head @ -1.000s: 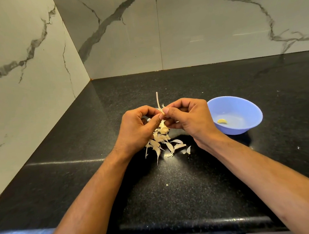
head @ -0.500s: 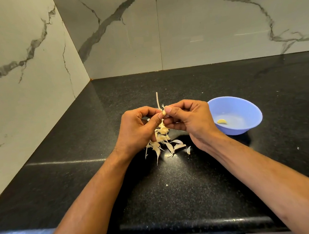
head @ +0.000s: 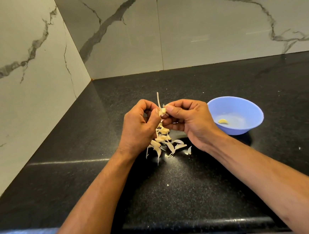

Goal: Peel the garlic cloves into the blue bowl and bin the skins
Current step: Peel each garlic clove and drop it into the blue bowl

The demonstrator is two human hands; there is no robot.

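Your left hand (head: 138,126) is curled, thumb and fingers pinching a small pale garlic clove (head: 162,112) from its left side, held up above the black speckled stone countertop (head: 174,194). A thin dry stalk (head: 158,100) stands up from the clove, roughly upright, so its long axis runs away from you rather than across. Under your hands lies a loose heap of papery garlic skins and cloves (head: 164,143) on the counter; you cannot tell from this view which pieces there are whole cloves and which are only skin.

Your right hand (head: 189,120) meets the clove from the other side, thumb tip pressed on its top and fingers curled beneath, so both hands hold the same clove between them.

Further right, just beside your right wrist and resting on the counter, sits the shallow light-blue plastic bowl (head: 249,107) with one peeled yellowish clove (head: 223,121) already in it. Your right hand is the nearer one, so the drop is probably a short move to the right. No bin is in view, and no brand, label or writing can be read anywhere.
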